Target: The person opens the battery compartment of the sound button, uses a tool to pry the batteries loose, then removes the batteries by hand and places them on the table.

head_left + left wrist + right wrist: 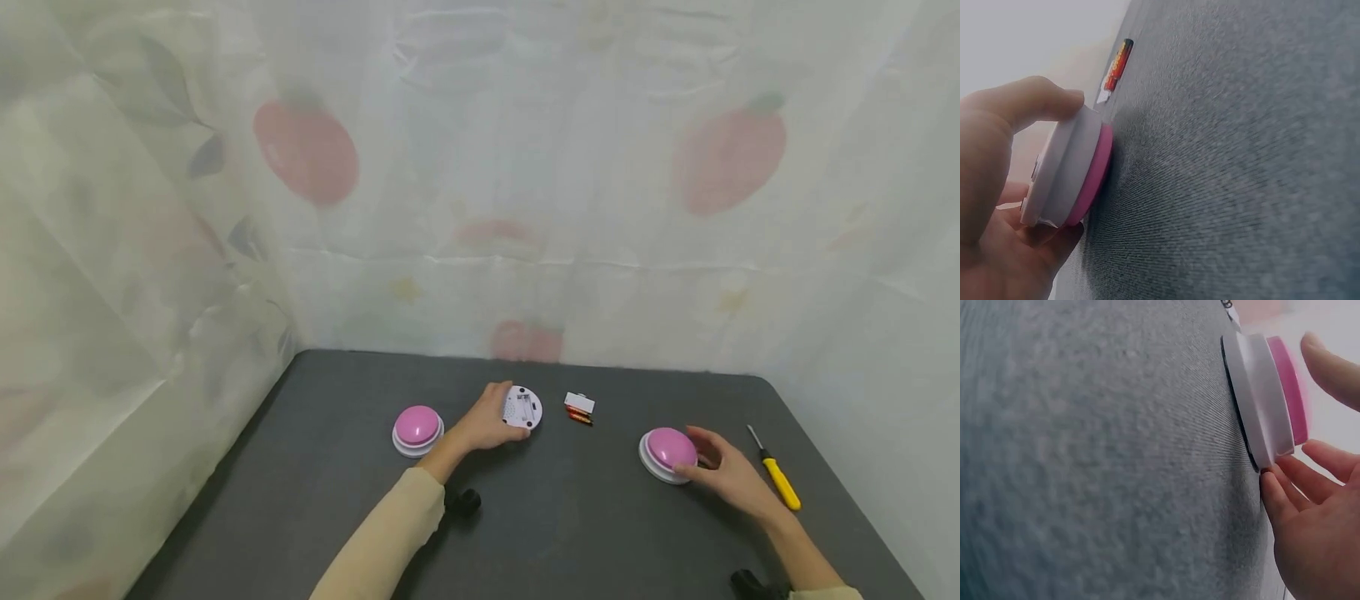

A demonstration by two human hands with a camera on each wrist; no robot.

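My left hand [486,421] grips a round push button [522,407] by its rim, thumb on one side and fingers on the other. It lies upside down, its white underside up, and the left wrist view shows its pink dome [1097,178] facing the table. My right hand [731,477] is at a second push button [671,447], which sits upright on its white base. In the right wrist view the fingers [1310,481] are right at the edge of the white base [1260,394], with the thumb held apart from the dome.
A third pink push button [417,425] stands upright left of my left forearm. Between the hands, toward the back, lie a small white cover [580,402] and red-and-black batteries [579,415]. A yellow-handled screwdriver [782,485] lies right of my right hand on the dark table [570,517].
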